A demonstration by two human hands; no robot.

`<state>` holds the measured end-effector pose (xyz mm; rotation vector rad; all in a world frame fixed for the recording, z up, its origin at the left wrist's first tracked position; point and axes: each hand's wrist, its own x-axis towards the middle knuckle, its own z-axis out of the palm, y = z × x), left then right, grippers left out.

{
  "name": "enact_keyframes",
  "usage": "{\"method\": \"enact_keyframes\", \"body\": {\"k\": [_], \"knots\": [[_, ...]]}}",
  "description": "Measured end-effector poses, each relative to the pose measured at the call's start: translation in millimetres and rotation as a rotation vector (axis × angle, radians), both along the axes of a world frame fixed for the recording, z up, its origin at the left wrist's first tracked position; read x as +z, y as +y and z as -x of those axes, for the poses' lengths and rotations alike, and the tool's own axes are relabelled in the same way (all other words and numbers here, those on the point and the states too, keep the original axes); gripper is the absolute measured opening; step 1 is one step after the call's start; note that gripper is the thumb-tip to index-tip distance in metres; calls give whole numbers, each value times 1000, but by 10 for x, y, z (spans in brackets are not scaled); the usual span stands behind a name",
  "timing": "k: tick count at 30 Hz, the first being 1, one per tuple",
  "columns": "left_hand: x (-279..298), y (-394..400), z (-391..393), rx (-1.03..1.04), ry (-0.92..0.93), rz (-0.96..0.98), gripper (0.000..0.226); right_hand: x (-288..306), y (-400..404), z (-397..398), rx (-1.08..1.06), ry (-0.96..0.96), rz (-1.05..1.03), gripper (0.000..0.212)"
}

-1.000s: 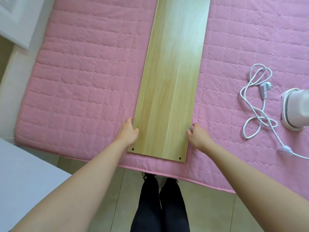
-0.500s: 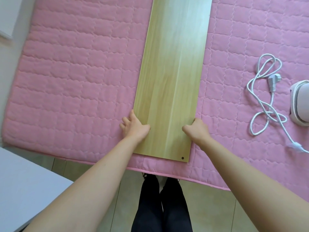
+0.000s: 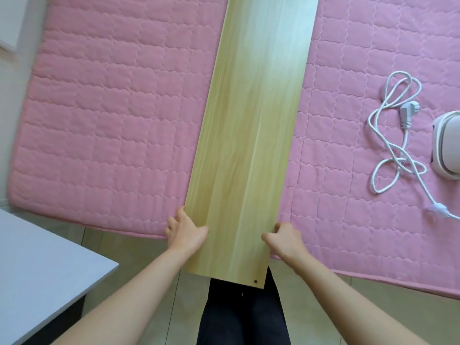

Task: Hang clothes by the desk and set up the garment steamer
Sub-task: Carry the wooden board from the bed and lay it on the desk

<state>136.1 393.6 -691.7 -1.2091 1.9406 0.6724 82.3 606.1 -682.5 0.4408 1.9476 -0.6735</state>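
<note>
- A long pale wooden board [image 3: 251, 135] lies lengthwise across a pink quilted mattress [image 3: 112, 108], running from the far edge of the view to the near side.
- The board's near end juts past the mattress's near edge and hangs over the person's dark trousers [image 3: 244, 317]; 1 small hole shows near its near right corner.
- The left hand [image 3: 185, 231] grips the board's left long edge close to the near end, thumb laid on the top face and fingers curled down around the side.
- The right hand [image 3: 286, 239] grips the right long edge opposite it, thumb on the top face and fingers curled around the edge.
- Both forearms reach in from the near side, 1 on each side of the board.
- The garment steamer [image 3: 448, 145], white and partly cut off by the right edge of the view, rests on the mattress well right of the board.
- Its white cord [image 3: 395, 150] lies in loose loops on the mattress between board and steamer, with the grey plug [image 3: 407, 114] resting inside the loops.
- A grey desk surface [image 3: 37, 277] fills the near left corner, apart from the mattress, with pale floor [image 3: 139, 255] between them.
- No clothes are visible.
</note>
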Motion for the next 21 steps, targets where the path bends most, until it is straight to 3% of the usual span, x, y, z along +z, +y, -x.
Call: {"method": "enact_keyframes", "body": {"k": [5, 8, 12, 15, 18, 21], "knots": [[-48, -191, 232, -40, 56, -28, 70, -29, 24, 414, 89, 104, -12, 21], [-105, -289, 640, -56, 174, -41, 64, -121, -29, 896, -4, 196, 19, 31], [-176, -339, 1141, -35, 268, -48, 66, -205, -56, 1327, -131, 157, 75, 38], [-205, -301, 1280, 22, 261, -37, 68, -241, -39, 1357, -120, 140, 75, 30], [-219, -214, 1217, -11, 236, 35, 74, -259, -70, 1292, -84, 156, 69, 4], [-228, -177, 1140, -7, 212, 90, 75, -258, -89, 1208, -25, 139, 67, 8]]}}
